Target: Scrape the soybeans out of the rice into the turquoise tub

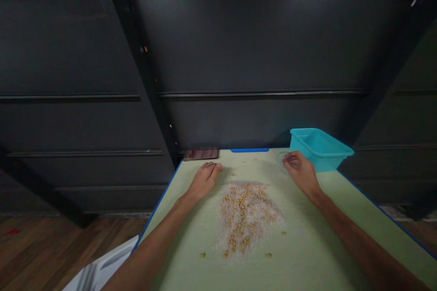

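On a pale green counter (307, 254) with a blue edge, a person works with two bare hands in front of a dark panelled wall (239, 45). At the centre of the counter lies a loose, flat pile of mixed grain (247, 218): small white rice-like grains scattered with rounder tan-yellow beans, the whole spread wider toward the near edge. A few stray beans lie apart from it, at about 6 o'clock and 12 o'clock of the pile.

The left hand (204, 179) rests palm down at roughly 10 o'clock from the pile, fingers together and lightly curled, holding nothing, fingertips just short of the scattered grains. The right hand (300, 170) sits at about 2 o'clock from the pile, fingers bent and pinched at the rim of a small clear dish (282, 160), which is hard to make out. Just beyond that hand, at the far right corner, stands a turquoise plastic tub (321, 148). At 11 o'clock, against the wall, lies a dark flat object (200, 153), blurred. Wooden floor (51, 245) shows to the left.
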The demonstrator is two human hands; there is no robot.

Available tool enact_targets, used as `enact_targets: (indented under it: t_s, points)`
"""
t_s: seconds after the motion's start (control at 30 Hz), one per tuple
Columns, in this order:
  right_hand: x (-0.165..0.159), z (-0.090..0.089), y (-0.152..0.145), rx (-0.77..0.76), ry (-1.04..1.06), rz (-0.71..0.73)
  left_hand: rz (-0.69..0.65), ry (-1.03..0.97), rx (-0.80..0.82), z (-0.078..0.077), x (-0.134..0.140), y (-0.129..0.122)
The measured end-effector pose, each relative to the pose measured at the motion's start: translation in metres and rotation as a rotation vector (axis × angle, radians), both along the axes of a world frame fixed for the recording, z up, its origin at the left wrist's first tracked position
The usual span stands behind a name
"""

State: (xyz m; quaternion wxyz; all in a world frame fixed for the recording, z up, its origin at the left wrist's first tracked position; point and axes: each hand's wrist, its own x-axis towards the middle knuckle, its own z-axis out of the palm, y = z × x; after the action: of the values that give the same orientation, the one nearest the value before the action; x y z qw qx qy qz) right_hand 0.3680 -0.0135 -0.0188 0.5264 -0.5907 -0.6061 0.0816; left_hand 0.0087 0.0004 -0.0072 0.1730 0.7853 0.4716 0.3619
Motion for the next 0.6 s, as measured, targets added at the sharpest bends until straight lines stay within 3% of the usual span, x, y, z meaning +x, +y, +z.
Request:
enact_targets:
  t_s: [0.3,0.6]
  points:
    - [-0.003,-0.008,0.006,0.059,0.179,0.083,-0.023,0.045,0.018,0.001,-0.001,0.000]
    - [0.006,-0.009,0.008,0.009,0.074,-0.006,-0.033,0.072,0.040,-0.002,-0.001,0.003]
